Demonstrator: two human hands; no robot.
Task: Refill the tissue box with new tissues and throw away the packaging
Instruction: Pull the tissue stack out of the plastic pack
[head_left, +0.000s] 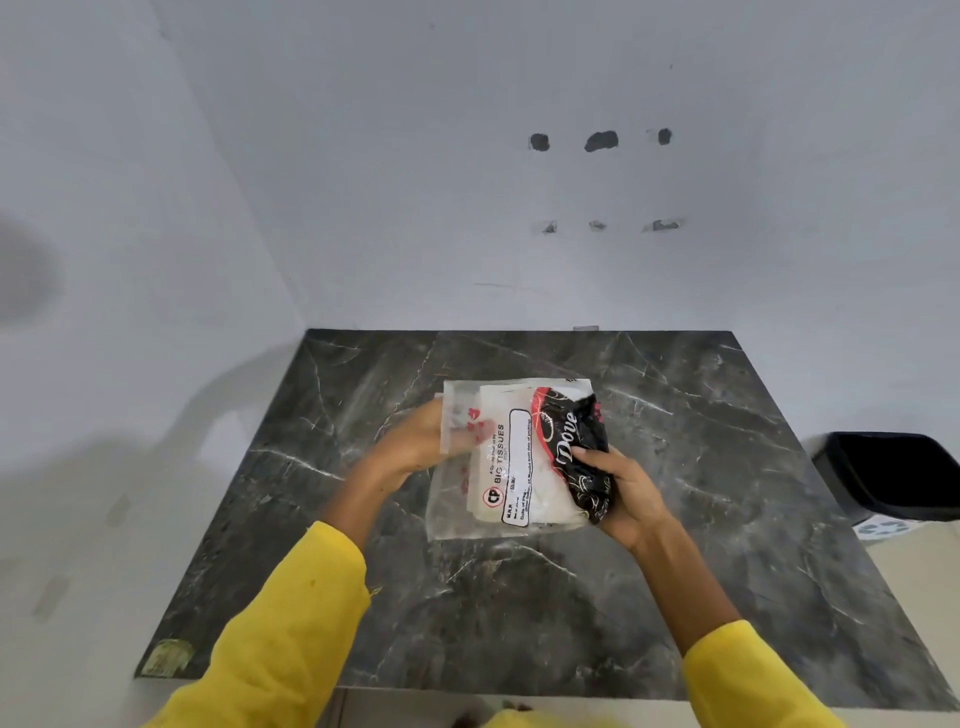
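A clear plastic tissue pack (506, 467) printed "BIG TISSUES" is held over the middle of the dark marble table (519, 597), with white tissues inside. My left hand (415, 444) grips its left edge, fingers showing through the plastic. My right hand (623, 491) holds a black and red tissue box (576, 447) marked "Dove" against the pack's right side. The box looks soft and crumpled, and its opening is hidden.
A black waste bin (888, 475) stands on the floor just off the table's right edge. White walls close in behind and to the left of the table. A small greenish sticker (166, 657) sits at the table's near left corner.
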